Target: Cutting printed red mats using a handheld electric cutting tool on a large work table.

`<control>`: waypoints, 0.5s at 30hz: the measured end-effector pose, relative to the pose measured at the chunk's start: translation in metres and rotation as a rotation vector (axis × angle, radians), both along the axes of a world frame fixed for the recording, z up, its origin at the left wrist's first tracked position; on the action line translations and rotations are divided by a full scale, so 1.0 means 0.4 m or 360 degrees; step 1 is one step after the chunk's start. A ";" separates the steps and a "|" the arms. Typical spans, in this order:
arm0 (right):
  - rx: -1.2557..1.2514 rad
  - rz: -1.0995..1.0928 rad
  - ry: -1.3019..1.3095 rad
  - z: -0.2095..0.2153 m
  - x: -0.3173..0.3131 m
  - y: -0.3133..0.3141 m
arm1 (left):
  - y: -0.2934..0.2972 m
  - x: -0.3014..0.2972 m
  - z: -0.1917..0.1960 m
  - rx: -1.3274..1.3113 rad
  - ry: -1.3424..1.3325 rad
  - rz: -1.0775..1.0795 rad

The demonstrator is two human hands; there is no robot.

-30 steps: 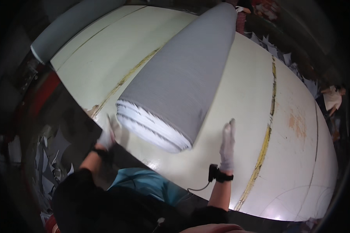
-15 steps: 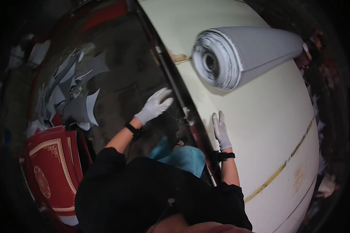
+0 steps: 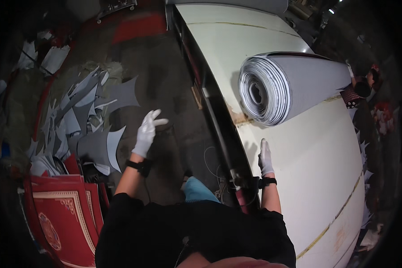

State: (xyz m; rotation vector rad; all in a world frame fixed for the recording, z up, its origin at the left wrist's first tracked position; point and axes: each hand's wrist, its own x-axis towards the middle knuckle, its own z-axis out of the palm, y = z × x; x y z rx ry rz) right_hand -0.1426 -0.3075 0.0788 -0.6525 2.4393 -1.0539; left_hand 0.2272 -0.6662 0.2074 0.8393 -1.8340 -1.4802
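Fingers parted on the left hand, straight and close together on the right hand; neither grips anything.
Roll of grey sheeting lies across the pale worktable, white-edged spiral end just ahead of the right hand, not touched. Co-worker at the roll's far end. Right hand over the worktable's left margin, contact unclear; left hand above dark floor. Farther left, heaped grey offcuts, then red patterned mats.

A workshop is suggested by the large desk, on which a grey roll is laid. Offcuts and red patterned mats are piled nearby.
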 end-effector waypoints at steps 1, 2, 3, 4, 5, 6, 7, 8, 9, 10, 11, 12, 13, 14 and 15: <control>0.0065 0.0098 0.0331 -0.005 -0.025 -0.020 | -0.046 0.025 -0.001 -0.0052 -0.0106 0.0100; 0.0119 0.0185 0.0661 -0.001 -0.034 -0.064 | -0.112 0.055 0.004 -0.0123 -0.0210 0.0190; -0.0092 0.0046 0.0396 0.005 -0.050 -0.110 | -0.166 0.100 -0.002 -0.0097 -0.0238 0.0273; -0.0098 0.0045 0.0384 0.034 -0.054 -0.189 | -0.212 0.151 -0.005 -0.0068 -0.0254 0.0385; -0.0187 -0.0093 0.0322 0.072 -0.057 -0.255 | -0.253 0.191 0.002 0.0002 -0.0301 0.0487; -0.0276 -0.0233 0.0273 0.109 -0.079 -0.311 | -0.292 0.224 0.009 0.0075 -0.0337 0.0584; -0.0272 -0.0199 0.0263 0.131 -0.118 -0.360 | -0.329 0.260 -0.008 0.0088 -0.0285 0.0700; -0.0254 -0.0200 0.0267 0.155 -0.141 -0.395 | -0.357 0.318 -0.041 0.0104 -0.0249 0.0815; -0.0204 -0.0353 0.0220 0.195 -0.170 -0.471 | -0.415 0.406 -0.116 -0.0074 -0.0390 0.0914; -0.0155 -0.0518 0.0172 0.218 -0.200 -0.541 | -0.466 0.476 -0.189 -0.0256 -0.0532 0.1001; -0.0165 -0.0587 0.0150 0.207 -0.263 -0.574 | -0.511 0.484 -0.209 -0.0179 -0.0546 0.1043; -0.0292 -0.0551 0.0350 0.205 -0.306 -0.621 | -0.543 0.504 -0.228 -0.0095 -0.0576 0.1103; -0.0272 -0.0590 0.0535 0.216 -0.324 -0.677 | -0.576 0.530 -0.239 -0.0093 -0.0598 0.1085; -0.0266 -0.0623 0.0726 0.243 -0.340 -0.748 | -0.631 0.534 -0.248 0.0048 -0.0534 0.1224; -0.0267 -0.0642 0.0721 0.259 -0.324 -0.793 | -0.684 0.534 -0.258 0.0188 -0.0464 0.1353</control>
